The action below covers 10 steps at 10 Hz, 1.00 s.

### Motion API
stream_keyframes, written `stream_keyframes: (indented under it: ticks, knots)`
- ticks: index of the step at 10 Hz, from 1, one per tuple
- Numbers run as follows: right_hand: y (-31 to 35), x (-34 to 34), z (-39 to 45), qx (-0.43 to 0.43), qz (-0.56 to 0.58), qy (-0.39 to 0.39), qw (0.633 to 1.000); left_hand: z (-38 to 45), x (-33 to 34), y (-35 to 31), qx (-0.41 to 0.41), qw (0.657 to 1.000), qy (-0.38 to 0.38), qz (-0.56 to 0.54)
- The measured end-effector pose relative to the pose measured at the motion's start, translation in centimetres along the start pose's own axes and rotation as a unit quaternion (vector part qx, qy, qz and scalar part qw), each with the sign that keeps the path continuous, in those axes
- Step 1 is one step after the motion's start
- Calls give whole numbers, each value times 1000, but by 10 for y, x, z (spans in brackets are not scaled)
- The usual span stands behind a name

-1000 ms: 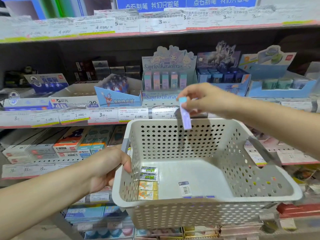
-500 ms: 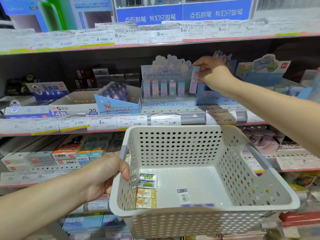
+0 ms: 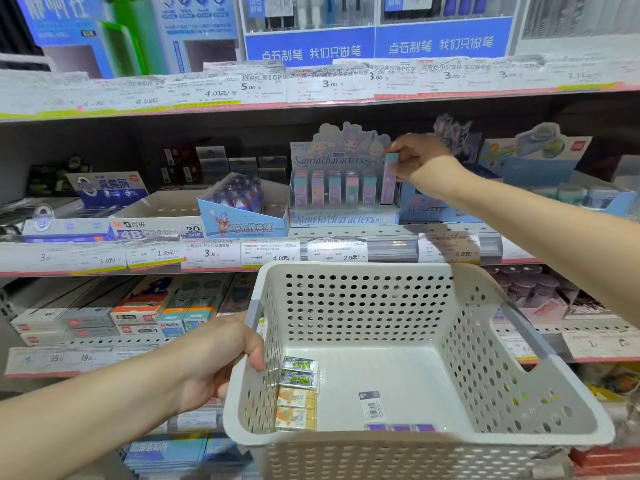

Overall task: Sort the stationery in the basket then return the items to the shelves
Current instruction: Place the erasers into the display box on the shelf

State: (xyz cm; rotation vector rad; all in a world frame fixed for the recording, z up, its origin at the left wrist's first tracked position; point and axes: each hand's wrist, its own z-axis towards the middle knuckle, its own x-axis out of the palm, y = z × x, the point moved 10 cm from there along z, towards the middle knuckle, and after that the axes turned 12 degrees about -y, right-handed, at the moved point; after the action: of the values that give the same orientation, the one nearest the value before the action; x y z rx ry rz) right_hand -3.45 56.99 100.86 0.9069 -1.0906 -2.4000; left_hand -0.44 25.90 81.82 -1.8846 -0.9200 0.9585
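Observation:
My left hand (image 3: 221,362) grips the left rim of a white perforated basket (image 3: 519,403) held in front of the shelves. Inside lie two green-labelled erasers (image 3: 299,370), two yellow erasers (image 3: 296,408), a small barcoded item (image 3: 371,405) and purple items (image 3: 400,427) at the near wall. My right hand (image 3: 419,161) pinches a tall purple eraser stick (image 3: 389,178) standing upright at the right end of the Sanrio display box (image 3: 343,220) on the middle shelf, beside a row of similar pastel sticks (image 3: 334,187).
Price-tag rails (image 3: 242,254) run along each shelf edge. Left of the Sanrio box stand a blue Ultraman eraser box (image 3: 242,216) and a 4B eraser carton (image 3: 152,230). Blue display boxes (image 3: 540,174) fill the right. Eraser packs (image 3: 138,310) lie on the lower shelf.
My right hand lifted the purple stick out of the basket up to the middle shelf and now sets it lower into the right end of the Sanrio box. The basket stayed held by my left hand.

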Motion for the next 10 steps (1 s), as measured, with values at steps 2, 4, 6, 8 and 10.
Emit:
stream_keyframes:
  ticks: [2, 4, 6, 8, 10]
  knots:
    - [0, 1, -1, -39, -46, 13, 998, -2, 3, 1, -7, 1000, 10, 10]
    - [3, -3, -3, -41, -49, 11, 998, -5, 4, 1, -4, 1000, 1, 7]
    - [5, -2, -5, -61, -70, 24, 995, -5, 2, 1, -10, 1000, -3, 3]
    - [10, 6, -13, -112, -109, 42, 987, -8, 4, -3, 2, 1000, 1, -19]
    - [11, 5, -27, -162, -121, 15, 979, -4, 3, 0, -13, 1000, -2, -26]
